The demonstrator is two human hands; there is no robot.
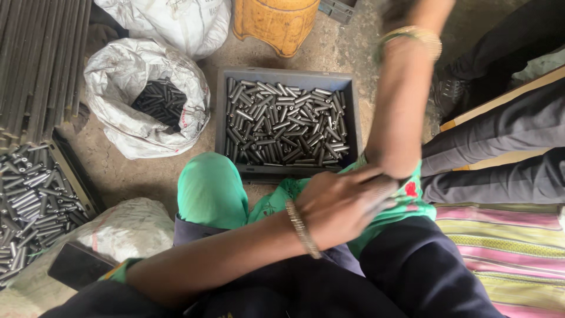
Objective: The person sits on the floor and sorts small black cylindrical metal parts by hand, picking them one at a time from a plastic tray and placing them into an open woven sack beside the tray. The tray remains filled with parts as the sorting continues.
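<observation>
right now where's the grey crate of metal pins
In the head view the grey crate sits on the floor just ahead of the person's knees, centre frame, with the open white sack to its left and the yellow stool behind it.

Concrete floor [341, 50] under grey pin-filled crate [286, 82], white sack [126, 76], yellow stool [275, 23]

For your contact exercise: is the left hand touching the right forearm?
Touching. The head view shows the left hand laid flat against the right forearm near the elbow, with no gap between them.
</observation>
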